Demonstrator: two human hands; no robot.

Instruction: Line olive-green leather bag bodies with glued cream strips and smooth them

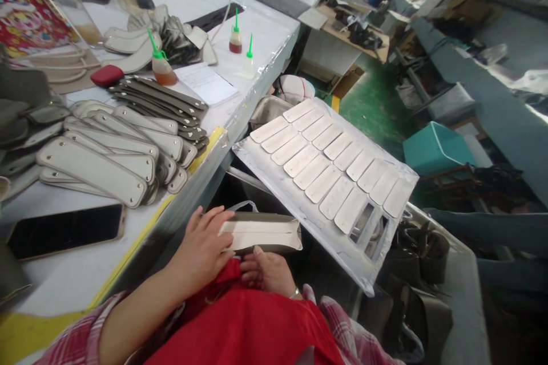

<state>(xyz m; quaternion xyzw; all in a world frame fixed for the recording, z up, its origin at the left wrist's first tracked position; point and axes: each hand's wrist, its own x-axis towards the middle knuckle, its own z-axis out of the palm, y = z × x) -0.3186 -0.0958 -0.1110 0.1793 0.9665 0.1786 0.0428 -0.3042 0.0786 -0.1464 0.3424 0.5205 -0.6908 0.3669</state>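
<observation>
A boxy grey bag [261, 234] lies across my lap with its long cream face turned up. Two narrow cream strips run along that face, and a thin pale loop sticks out behind it. My left hand [203, 248] grips the bag's left end, fingers laid over the far edge and the face. At the near edge, my right hand [272, 271] holds the bag with the thumb on top and the fingers curled below. Just beyond it, a tilted white board [295, 199] carries rows of cream rounded panels [302, 159]. Slots show at its near right corner.
On the table at left lie stacked grey panels with rivets [98, 168], dark strips [158, 97], a phone [66, 231] and a paper sheet [208, 82]. Green-tipped glue bottles [162, 71] stand behind. Dark bags [417, 302] fill a bin at right. A teal box [439, 148] stands farther off.
</observation>
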